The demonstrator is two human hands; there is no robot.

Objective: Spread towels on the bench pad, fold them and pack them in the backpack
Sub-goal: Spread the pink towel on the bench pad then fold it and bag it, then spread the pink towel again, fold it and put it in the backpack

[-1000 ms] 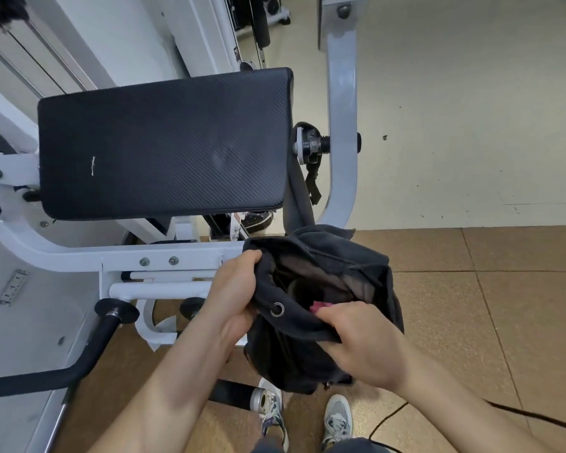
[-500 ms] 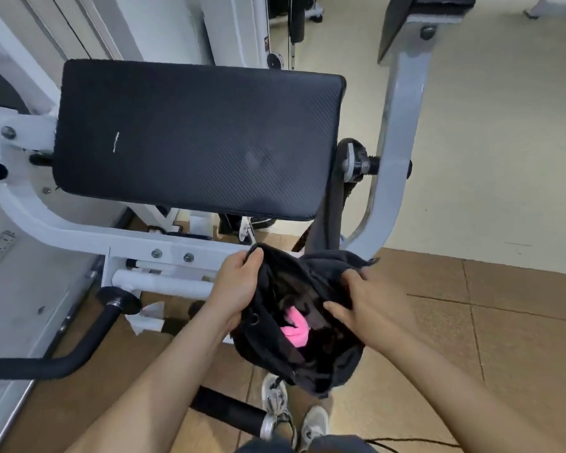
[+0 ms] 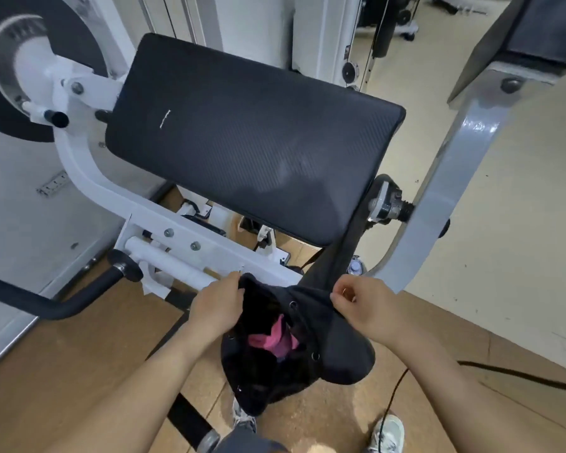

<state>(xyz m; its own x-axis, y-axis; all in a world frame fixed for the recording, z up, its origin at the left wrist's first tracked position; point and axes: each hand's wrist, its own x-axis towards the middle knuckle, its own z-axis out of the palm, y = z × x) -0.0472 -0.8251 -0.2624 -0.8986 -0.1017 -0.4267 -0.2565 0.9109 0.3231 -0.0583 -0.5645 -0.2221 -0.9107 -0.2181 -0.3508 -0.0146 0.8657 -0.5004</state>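
Black fabric backpack [image 3: 340, 354] seems to hang by its strap [image 3: 340, 253] just below the bench pad [image 3: 249, 135], mouth pulled apart. The left hand [image 3: 214, 304] curls round one rim and the right hand [image 3: 366, 305] pinches the other, each grip closed on cloth. A pink towel [image 3: 275, 338] lies inside. A slipping grip would let the mouth sag shut; hard tugging might drag the strap off its knob [image 3: 386, 204].

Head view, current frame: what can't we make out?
- Pink towel in the black fabric backpack: mostly hidden by the bag's rim; count and folding unclear.
- Left hand: fingertips hidden behind the backpack's rim.
- White sneaker: cut off by the bottom edge.
- Round black machine wheel: blurred, cut off at left.
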